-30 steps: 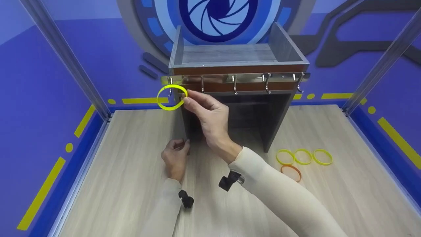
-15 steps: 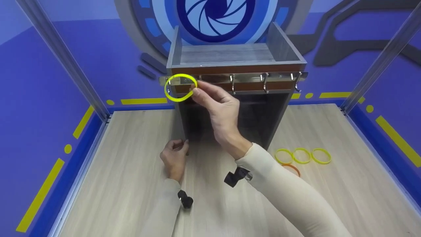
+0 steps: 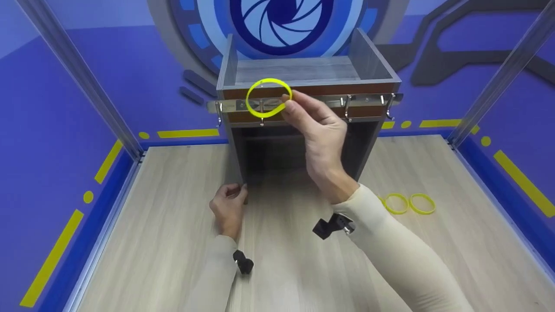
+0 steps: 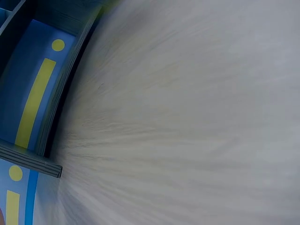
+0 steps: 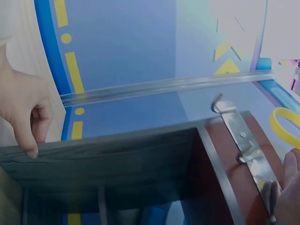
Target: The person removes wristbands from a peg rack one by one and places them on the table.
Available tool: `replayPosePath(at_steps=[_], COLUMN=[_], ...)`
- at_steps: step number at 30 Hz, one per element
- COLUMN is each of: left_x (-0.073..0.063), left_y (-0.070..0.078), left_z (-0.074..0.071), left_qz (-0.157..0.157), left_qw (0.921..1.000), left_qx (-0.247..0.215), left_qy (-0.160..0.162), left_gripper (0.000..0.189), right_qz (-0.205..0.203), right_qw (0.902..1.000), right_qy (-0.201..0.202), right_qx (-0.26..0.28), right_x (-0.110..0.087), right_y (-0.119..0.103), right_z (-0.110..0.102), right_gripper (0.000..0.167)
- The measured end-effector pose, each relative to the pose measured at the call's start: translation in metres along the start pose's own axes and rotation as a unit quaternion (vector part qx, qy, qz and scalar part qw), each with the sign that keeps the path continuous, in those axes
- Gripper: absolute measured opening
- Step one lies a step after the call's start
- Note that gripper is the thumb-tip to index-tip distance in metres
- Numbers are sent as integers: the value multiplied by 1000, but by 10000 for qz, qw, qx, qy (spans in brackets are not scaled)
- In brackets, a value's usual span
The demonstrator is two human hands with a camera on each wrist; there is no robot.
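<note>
My right hand (image 3: 323, 134) pinches a yellow wristband (image 3: 269, 115) between thumb and fingers. The band hangs in front of the hook rail (image 3: 334, 101), and the second hook (image 3: 262, 122) from the left shows through its loop. In the right wrist view, the wristband (image 5: 280, 129) sits at the right edge, beside the rail. At the lower front edge of the grey cabinet (image 3: 236, 147), my left hand (image 3: 229, 208) holds the left side panel, thumb on one side and fingers on the other. The right hand hides the rail's middle hook.
Two yellow wristbands (image 3: 422, 204) lie on the wooden table (image 3: 173, 260) at the right; another peeks out from behind the right sleeve (image 3: 403, 247). Metal hooks (image 3: 347, 108) stick out of the rail's right part. Blue panels (image 3: 108, 86) enclose the table.
My right hand has carried the yellow wristband rightward and up, from the leftmost hook to the second. The right sleeve now covers the orange band. The left hand stays put.
</note>
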State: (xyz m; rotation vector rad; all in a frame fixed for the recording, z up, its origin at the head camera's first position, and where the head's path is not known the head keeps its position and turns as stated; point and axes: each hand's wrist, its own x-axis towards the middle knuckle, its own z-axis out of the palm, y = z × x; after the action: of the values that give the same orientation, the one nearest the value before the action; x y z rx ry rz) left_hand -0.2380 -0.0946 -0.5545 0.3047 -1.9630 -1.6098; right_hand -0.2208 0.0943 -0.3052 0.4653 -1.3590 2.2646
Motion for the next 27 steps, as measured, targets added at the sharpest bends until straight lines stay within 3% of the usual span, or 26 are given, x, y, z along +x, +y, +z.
replayPosePath(at_steps=[10,18,27], left_x=[0,0,0], left_y=[1,1,0], left_z=[1,1,1], left_qz=[33,-20,89], left_qw=[9999,9999,9999], left_qx=[72,38,-6], left_qy=[123,121,143], left_gripper=[16,16,16], right_qz=[-315,-286,-306], right_qw=[9988,9942,9917], right_qy=[321,854,1104], right_qx=[210,596,585], right_x=[6,11,8], right_y=[-20,-31,-39], right_z=[-32,-58,-92], right_gripper=[24,23,30])
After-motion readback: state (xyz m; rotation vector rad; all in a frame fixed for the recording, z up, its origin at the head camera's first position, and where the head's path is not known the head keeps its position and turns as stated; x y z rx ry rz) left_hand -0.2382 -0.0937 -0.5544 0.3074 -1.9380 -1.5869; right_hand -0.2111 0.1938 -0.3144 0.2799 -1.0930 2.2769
